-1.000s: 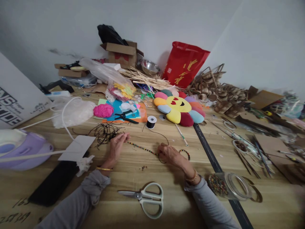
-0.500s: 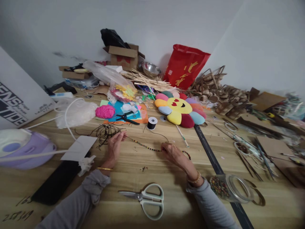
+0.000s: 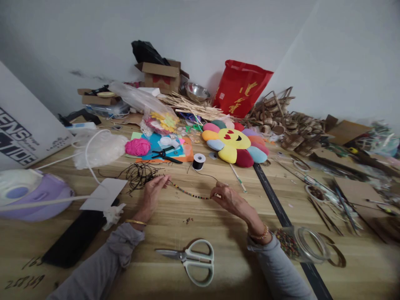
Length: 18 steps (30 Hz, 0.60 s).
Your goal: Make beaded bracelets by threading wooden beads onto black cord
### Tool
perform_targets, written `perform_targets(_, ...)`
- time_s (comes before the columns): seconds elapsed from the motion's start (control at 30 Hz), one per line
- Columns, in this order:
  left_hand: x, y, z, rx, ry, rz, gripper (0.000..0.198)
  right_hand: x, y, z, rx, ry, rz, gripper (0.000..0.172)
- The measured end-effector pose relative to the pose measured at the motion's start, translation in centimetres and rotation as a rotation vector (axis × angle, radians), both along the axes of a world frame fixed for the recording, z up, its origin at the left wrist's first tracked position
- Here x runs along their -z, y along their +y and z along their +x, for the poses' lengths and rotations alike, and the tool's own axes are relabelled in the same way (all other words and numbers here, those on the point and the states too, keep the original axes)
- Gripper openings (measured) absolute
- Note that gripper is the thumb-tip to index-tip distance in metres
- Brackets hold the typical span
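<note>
A thin black cord threaded with small coloured beads (image 3: 191, 193) stretches between my two hands above the wooden table (image 3: 218, 233). My left hand (image 3: 153, 195) pinches the cord's left end, next to a tangle of loose black cord (image 3: 139, 173). My right hand (image 3: 227, 197) is closed on the cord's right end, a little above the table. A small spool of black cord (image 3: 198, 161) stands just beyond the strand. A few loose beads (image 3: 188, 219) lie on the table between my forearms.
White-handled scissors (image 3: 193, 260) lie near the front edge. A glass jar of beads (image 3: 296, 246) lies on its side at my right elbow. A flower-shaped plush cushion (image 3: 233, 143), pink yarn (image 3: 138, 146), black scissors (image 3: 165, 156), a red bag (image 3: 242, 87), boxes and wooden craft pieces crowd the back.
My right hand has lifted off the table and moved slightly away, raising the right end of the beaded cord. My left hand has stayed almost in place.
</note>
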<state>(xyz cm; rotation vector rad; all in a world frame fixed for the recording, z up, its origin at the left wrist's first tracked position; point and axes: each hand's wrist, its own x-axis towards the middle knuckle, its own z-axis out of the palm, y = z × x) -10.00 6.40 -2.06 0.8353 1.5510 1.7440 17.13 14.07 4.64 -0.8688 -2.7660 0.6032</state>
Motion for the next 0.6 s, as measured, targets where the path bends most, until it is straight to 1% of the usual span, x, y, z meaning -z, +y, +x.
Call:
perform_targets(0.13, -0.1, -0.2, 0.2, 0.088, 0.017, -0.040, 0.036, -0.6, -0.5, -0.1, -0.002, 0.064, -0.077, 0.012)
perform_targets(0.27, -0.4, -0.4, 0.8, 0.207, 0.027, -0.026, 0.032, -0.8, -0.7, -0.2, -0.026, 0.148, -0.166, 0.008)
perform_targets(0.4, -0.5, -0.3, 1.4, 0.346, 0.000, -0.052, 0.033, -0.9, -1.0, -0.9, -0.055, 0.255, -0.317, 0.009)
perform_targets(0.5, -1.0, -0.3, 2.0, 0.500, 0.021, -0.119, 0.036, -0.3, -1.1, -1.9, -0.062, 0.333, -0.463, 0.014)
perform_targets(0.6, -1.8, -0.5, 3.0, 0.667, 0.083, -0.202, 0.039, 1.0, -0.7, -3.1, -0.046, 0.372, -0.552, 0.015)
